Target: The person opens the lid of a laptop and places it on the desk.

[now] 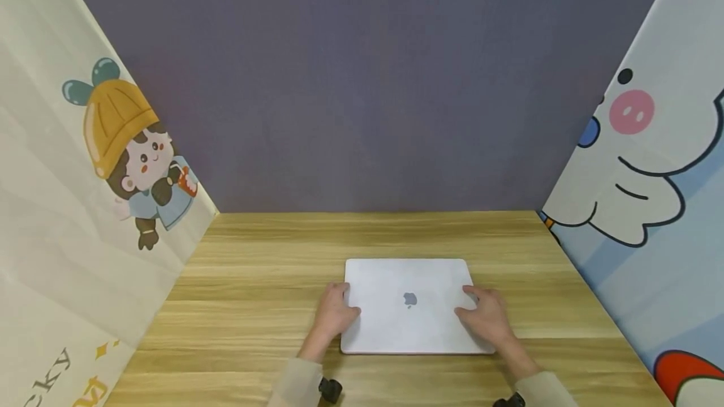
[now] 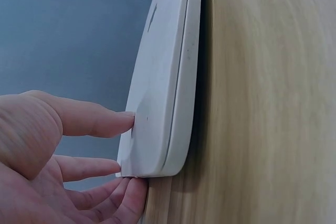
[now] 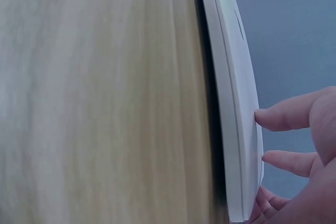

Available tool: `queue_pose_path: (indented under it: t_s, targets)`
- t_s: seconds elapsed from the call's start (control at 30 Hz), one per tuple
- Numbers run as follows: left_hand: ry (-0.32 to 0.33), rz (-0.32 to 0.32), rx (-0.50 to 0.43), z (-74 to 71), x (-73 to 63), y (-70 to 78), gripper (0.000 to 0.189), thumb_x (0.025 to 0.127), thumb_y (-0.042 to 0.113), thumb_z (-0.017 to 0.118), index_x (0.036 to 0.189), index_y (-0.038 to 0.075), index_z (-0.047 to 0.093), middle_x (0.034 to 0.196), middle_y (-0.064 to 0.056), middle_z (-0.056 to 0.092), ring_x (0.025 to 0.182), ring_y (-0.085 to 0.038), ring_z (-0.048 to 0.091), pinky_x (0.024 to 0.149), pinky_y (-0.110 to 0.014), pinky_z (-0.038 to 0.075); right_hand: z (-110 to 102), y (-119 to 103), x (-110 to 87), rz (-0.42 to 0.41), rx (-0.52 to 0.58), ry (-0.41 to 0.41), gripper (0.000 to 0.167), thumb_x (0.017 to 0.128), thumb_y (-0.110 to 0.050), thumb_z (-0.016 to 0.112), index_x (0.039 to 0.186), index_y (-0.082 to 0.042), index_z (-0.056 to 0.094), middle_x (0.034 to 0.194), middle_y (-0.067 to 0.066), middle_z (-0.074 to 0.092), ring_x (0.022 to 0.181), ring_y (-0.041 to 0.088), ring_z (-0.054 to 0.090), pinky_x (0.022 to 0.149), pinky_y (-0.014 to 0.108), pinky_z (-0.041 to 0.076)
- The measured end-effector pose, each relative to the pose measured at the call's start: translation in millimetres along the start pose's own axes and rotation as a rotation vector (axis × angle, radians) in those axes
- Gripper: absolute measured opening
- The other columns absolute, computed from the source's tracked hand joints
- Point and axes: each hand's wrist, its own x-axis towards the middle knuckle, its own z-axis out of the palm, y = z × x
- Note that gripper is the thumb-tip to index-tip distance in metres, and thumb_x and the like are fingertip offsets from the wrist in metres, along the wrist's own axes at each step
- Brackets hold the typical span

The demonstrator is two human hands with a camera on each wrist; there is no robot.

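A closed silver laptop (image 1: 408, 331) lies flat on the wooden table, its lid with a dark apple logo (image 1: 410, 299) facing up. My left hand (image 1: 332, 311) grips its left side, the thumb on the lid and the other fingers at the side edge. On the opposite side, my right hand (image 1: 486, 316) holds the laptop the same way, thumb pressed on top. Both wrist views show the laptop's thin edge (image 2: 181, 103) with a seam between lid and base, and a dark gap along the wood below. Some fingertips of each hand are hidden behind or under the edge.
The wooden table (image 1: 254, 269) reaches back to a dark grey panel (image 1: 362, 93). A cream panel (image 1: 51, 162) with a cartoon child stands on the left, and a light blue panel (image 1: 696, 256) with a white cartoon animal on the right.
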Motion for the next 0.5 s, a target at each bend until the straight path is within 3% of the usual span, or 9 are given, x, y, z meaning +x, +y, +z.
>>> queue_pose_path:
  t_s: [0.5]
  targets:
    - [0.016,-0.002,0.013,-14.2,-2.1,-13.3,0.059,0.073,0.001,0.080,0.126,-0.016,0.060,0.119,-0.028,0.058,0.111,-0.045,0.058,0.095,-0.056,0.053,10.3,-16.0,-2.3,0.039,0.036,-0.033,0.059,0.082,-0.013,0.076,0.134,0.009,0.058,0.134,0.037,0.048,0.123,0.052,0.043,0.097,0.066,0.044]
